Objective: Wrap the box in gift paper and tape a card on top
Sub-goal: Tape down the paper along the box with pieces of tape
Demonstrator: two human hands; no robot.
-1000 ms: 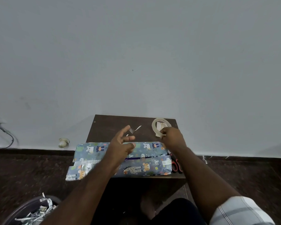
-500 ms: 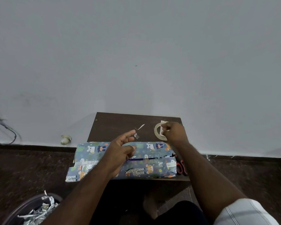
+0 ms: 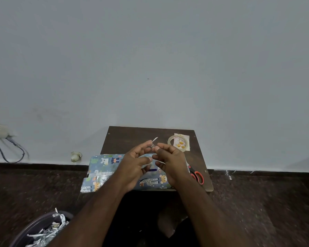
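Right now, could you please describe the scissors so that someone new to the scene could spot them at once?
Find the small dark table against the pale wall. Look at its near right corner, just right of the wrapped box and the right hand. The scissors lie flat there, the only thing with red-orange handles; the tape roll sits farther back on a card.

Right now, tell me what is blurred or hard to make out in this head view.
Head view: dim, flat light; the left hand and right hand are motion-softened; the clear tape strip pinched between them barely shows; the shredded paper in the bin at the lower left corner smears; the scissors stay fairly crisp.
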